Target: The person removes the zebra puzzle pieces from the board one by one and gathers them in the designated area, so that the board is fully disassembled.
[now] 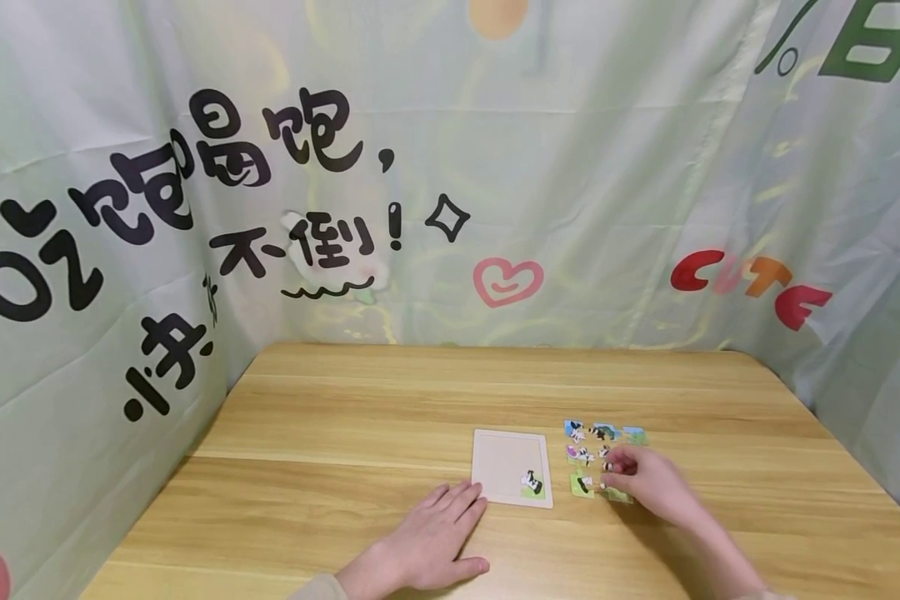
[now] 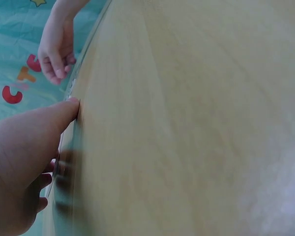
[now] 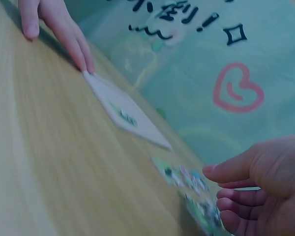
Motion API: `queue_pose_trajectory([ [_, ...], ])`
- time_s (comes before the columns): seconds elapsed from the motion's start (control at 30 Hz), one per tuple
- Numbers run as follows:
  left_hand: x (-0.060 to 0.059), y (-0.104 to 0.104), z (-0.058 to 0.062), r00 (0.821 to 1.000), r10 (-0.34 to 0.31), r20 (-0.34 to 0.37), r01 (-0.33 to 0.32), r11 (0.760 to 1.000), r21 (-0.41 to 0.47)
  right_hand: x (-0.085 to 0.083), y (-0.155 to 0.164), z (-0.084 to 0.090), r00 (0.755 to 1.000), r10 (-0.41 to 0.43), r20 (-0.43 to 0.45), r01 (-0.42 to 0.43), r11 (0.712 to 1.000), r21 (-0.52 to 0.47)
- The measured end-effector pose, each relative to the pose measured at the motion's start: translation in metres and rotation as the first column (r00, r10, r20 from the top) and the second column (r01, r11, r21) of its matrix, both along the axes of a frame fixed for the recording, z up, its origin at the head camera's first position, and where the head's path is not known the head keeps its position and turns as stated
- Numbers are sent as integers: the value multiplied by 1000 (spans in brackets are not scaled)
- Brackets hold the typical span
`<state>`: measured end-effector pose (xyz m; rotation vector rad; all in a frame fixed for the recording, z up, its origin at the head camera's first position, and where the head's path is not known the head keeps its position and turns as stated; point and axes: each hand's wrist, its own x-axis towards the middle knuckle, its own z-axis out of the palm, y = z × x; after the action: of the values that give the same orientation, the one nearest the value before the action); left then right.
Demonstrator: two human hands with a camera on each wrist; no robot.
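Note:
A pale square puzzle frame [image 1: 506, 458] lies on the table, with one panda puzzle piece [image 1: 532, 483] in its near right corner. My left hand [image 1: 438, 533] rests with its fingers spread, fingertips at the frame's near left corner. Right of the frame, several panda puzzle pieces [image 1: 581, 484] lie in loose rows. My right hand [image 1: 648, 482] is over these pieces, partly hiding those on the right side. In the right wrist view its thumb [image 3: 226, 169] and loosely bent fingers stand apart, with puzzle pieces [image 3: 204, 211] just below them.
The wooden table [image 1: 345, 408] reaches back to a printed cloth curtain [image 1: 607, 208], which also hangs along the left and right sides. Wood surface stretches left of the frame and behind the pieces.

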<state>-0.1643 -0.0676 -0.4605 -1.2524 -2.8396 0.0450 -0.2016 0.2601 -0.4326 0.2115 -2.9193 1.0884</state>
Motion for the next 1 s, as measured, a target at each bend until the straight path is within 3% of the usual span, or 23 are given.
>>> queue_pose_trajectory([
  [0.2,0,0,0,1000,-1,2,1,1000,6,-6,-27,4,998,59,0,-59,994,-91],
  [0.53,-1,0,-3,1000,-10,-6,10,1000,10,-10,-61,-3,977,212,5,-210,972,-104],
  [0.77,-1,-1,-4,1000,-10,-3,10,1000,18,-11,-73,-9,970,242,20,-240,968,-78],
  [1.0,-2,-1,-5,1000,-13,-13,13,1000,24,-10,-77,-10,976,218,1,-218,976,4],
])
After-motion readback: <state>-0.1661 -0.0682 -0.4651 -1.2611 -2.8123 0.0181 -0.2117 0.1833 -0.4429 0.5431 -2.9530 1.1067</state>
